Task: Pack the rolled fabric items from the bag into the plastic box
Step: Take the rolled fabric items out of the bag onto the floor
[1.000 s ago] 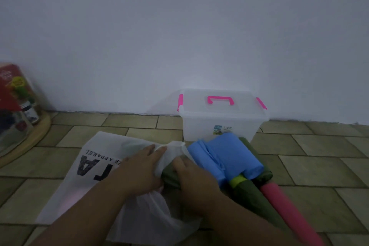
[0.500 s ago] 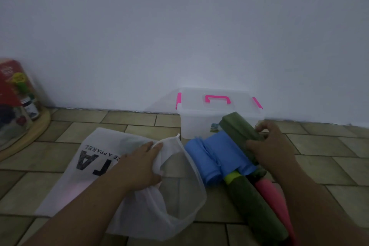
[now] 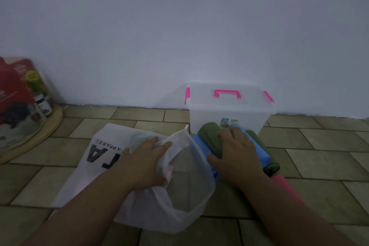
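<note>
While the left hand [image 3: 145, 164] grips the bag [image 3: 89, 181] rim, fingers pinched, the right hand [image 3: 237, 154] curls its fingers over a green roll [image 3: 209, 136] atop blue rolls [image 3: 260, 151] before the box [image 3: 229, 114].

Pink roll [image 3: 285, 185] partly under right forearm

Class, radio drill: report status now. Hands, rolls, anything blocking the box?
Left hand holds bag mouth open. Right hand grips green roll atop blue rolls. Lid shut on box, blocking packing.
</note>
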